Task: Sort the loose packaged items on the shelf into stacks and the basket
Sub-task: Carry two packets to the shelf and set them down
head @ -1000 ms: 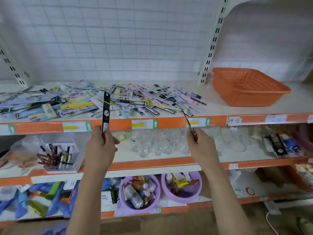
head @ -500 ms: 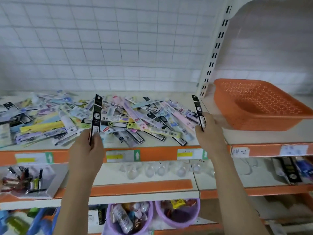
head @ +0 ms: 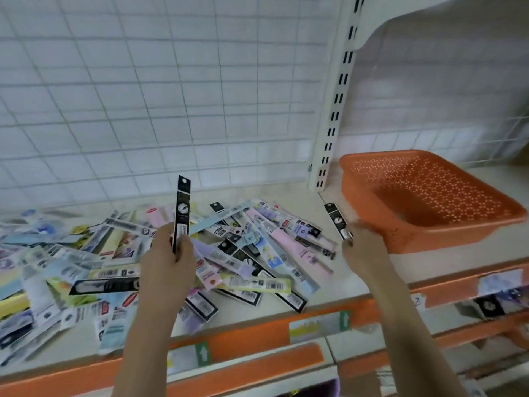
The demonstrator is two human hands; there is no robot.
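Observation:
A loose pile of long, narrow packaged items (head: 120,262) in black, pink, yellow and pale blue covers the left and middle of the shelf (head: 337,285). My left hand (head: 167,262) is over the pile and grips one long black packet (head: 181,213) upright by its lower end. My right hand (head: 365,250) holds a second black packet (head: 336,217), tilted, just left of the orange perforated basket (head: 446,236). The basket stands on the shelf at the right and looks empty inside.
A white wire grid backs the shelf. A slotted white upright (head: 333,116) rises just left of the basket. The shelf's front edge is an orange strip (head: 246,336) with price labels. Lower shelves with more goods show at the bottom right.
Both hands have risen from below the shelf edge to above the shelf. The right hand with its black packet has moved right, up to the basket's near left corner. The view has moved closer.

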